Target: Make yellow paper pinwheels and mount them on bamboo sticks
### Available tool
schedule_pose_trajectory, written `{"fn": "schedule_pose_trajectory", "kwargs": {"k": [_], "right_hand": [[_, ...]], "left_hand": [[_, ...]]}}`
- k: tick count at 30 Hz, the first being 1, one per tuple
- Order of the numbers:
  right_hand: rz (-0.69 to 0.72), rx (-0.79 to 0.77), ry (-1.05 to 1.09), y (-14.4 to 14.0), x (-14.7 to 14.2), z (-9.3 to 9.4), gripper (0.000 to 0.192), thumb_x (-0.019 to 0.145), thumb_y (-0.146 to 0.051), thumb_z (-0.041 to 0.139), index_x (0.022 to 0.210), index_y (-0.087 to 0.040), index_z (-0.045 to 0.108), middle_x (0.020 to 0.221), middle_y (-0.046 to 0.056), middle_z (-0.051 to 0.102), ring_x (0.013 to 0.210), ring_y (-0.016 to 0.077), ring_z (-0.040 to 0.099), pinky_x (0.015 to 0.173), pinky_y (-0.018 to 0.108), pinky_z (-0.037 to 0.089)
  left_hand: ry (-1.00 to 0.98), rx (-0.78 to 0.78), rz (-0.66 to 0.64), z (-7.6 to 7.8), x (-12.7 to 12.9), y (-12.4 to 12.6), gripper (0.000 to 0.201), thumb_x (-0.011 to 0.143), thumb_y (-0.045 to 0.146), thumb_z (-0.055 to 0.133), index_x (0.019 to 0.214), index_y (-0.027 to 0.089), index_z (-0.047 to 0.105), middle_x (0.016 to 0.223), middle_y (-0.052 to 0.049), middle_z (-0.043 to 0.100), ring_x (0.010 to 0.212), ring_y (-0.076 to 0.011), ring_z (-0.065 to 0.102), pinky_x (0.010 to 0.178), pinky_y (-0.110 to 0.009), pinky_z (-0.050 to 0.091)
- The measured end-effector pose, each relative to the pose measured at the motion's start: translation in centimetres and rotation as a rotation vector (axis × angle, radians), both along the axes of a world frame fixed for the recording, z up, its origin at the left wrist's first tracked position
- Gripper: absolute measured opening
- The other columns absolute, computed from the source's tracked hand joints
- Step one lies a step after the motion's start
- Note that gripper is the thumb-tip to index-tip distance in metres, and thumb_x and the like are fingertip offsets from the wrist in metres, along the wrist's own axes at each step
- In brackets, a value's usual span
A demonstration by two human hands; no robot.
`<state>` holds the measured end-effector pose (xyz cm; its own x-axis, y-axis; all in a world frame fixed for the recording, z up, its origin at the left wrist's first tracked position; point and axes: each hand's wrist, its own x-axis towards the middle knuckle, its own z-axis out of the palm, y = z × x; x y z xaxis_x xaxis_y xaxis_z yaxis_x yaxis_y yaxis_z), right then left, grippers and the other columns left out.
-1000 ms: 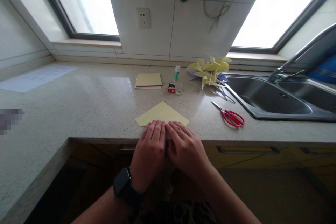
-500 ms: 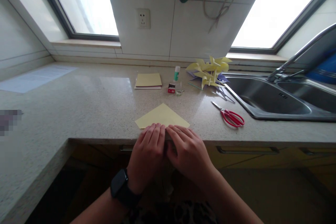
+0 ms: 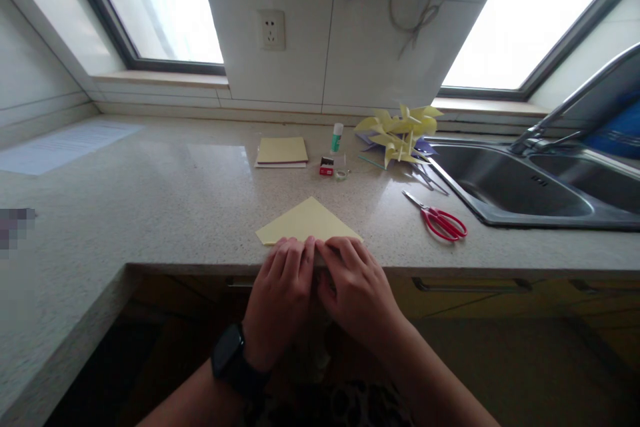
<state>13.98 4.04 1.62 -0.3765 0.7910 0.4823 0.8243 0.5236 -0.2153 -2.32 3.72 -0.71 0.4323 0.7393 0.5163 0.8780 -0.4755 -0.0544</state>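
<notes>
- The step in hand appears to be creasing: both hands press along the near side of a yellow sheet [image 3: 313, 219], as if flattening a fold.
- The next move, as I judge it, calls for steady, even pressure along that side, with the layers held in line so the crease does not skew.
- The left hand [image 3: 283, 283] lies palm down, its fingers side by side over the sheet's near side; its thumb is hidden.
- The right hand [image 3: 359, 283] mirrors it, thumb tucked below the fingers. I cannot tell whether either hand pinches the paper or only presses it.
- The sheet lies flat at the front edge of the countertop [image 3: 190, 213], left of the red-handled scissors [image 3: 443, 221].
- It looks like a broad, pale triangle, its tip toward the countertop's back edge, corners pointing left and right. A thin second layer shows near its left corner; the surface looks smooth and plain.
</notes>
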Motion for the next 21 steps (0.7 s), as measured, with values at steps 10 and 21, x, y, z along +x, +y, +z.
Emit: {"fn": "schedule_pose_trajectory", "kwargs": {"k": [10, 21], "right_hand": [[0.003, -0.038, -0.012, 0.36, 0.08, -0.01, 0.044, 0.089, -0.016, 0.056, 0.132, -0.013, 0.059, 0.114, 0.012, 0.064, 0.108, 0.0286, 0.055, 0.095, 0.047, 0.053], [0.012, -0.034, -0.026, 0.28, 0.09, -0.34, 0.046, 0.092, -0.016, 0.051, 0.137, -0.009, 0.056, 0.139, 0.015, 0.061, 0.135, 0.028, 0.05, 0.119, 0.046, 0.039]], "left_hand": [[0.008, -0.04, -0.014, 0.54, 0.26, 0.13, 0.053, 0.093, 0.014, 0.056, 0.144, 0.003, 0.049, 0.132, -0.022, 0.059, 0.126, -0.0353, 0.055, 0.112, -0.054, 0.046], [-0.019, -0.001, -0.054, 0.41, 0.33, 0.35, 0.05, 0.093, 0.014, 0.051, 0.141, 0.0, 0.052, 0.142, -0.024, 0.056, 0.136, -0.0363, 0.05, 0.116, -0.054, 0.042]]}}
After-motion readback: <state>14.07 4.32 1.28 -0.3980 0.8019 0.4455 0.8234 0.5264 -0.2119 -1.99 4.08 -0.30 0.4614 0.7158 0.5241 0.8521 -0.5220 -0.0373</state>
